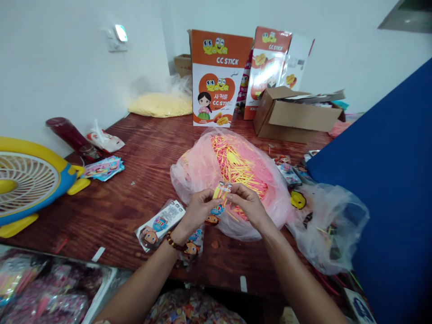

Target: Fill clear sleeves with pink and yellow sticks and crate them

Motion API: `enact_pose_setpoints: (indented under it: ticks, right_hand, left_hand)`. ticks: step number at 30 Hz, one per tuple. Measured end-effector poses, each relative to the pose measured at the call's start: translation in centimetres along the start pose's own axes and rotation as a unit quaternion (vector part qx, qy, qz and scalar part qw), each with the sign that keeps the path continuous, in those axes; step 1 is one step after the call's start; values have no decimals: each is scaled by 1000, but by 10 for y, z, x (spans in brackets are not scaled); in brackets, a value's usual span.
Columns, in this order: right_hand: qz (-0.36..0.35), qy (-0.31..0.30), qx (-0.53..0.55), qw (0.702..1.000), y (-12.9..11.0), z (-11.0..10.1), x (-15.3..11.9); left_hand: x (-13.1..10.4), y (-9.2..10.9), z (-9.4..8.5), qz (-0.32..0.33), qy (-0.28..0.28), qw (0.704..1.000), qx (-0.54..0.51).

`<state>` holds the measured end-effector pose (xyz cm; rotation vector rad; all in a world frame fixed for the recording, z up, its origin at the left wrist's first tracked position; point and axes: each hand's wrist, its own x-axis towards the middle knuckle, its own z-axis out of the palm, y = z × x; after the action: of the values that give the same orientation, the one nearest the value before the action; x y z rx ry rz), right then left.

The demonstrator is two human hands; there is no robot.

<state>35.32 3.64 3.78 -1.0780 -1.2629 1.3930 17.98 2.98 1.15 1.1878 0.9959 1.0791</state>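
Between my two hands is a small printed packet (222, 192) with yellow and pink sticks showing in it. My left hand (199, 209) pinches its left side, fingers closed. On the other side my right hand (249, 204) is closed on the packet's right edge. Just behind them lies an open pink plastic bag (199, 168) heaped with thin yellow and pink sticks (232, 164). A stack of flat printed sleeves (160, 223) rests left of my left forearm. More sleeves (192, 248) are partly hidden under my left wrist.
A yellow and blue fan (30, 180) stands at left, near a dark red bottle (72, 135) and a tissue pack (106, 139). Behind are a CC Stick box (218, 76) and an open carton (300, 119). A clear bag (334, 229) and blue panel (378, 171) flank the right; a tray (108, 288) sits lower left.
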Motion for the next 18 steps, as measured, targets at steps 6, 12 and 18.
enact_pose_setpoints:
  ticks: [6, 12, 18]
  right_hand:
    - [-13, -1, -12, 1000, 9, 10, 3]
    - [3, -30, -20, 999, 20, 18, 3]
    - [17, -68, -32, 997, 24, 33, 3]
  left_hand:
    - [-8, 0, -4, -11, -19, 999, -42]
    - [-25, -2, -17, -36, 28, 999, -20]
    - [-36, -4, -30, -62, 39, 997, -24]
